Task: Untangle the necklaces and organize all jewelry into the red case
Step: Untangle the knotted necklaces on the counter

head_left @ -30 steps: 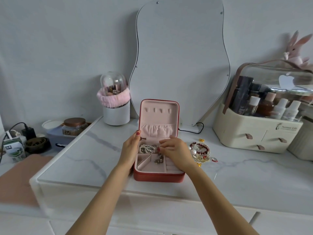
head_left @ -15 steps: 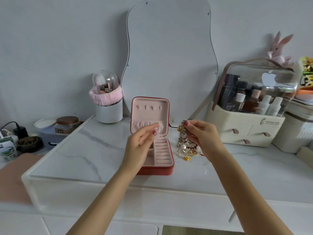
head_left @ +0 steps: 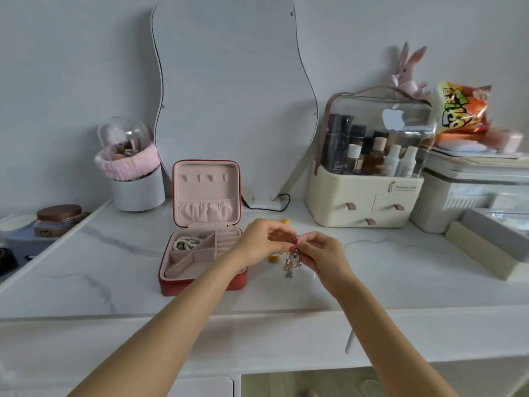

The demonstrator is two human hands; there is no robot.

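Pale wall, marble-topped table

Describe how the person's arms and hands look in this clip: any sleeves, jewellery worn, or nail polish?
Both forearms are bare, with no sleeves in view. The left hand and right hand show red-pink polished nails. No watch, bracelet or ring is plainly visible on either wrist or hand.

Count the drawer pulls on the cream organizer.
3 on the cream organizer: left pull on the upper left drawer, right pull on the upper right drawer, and bottom pull centred below them. No others show on this front.
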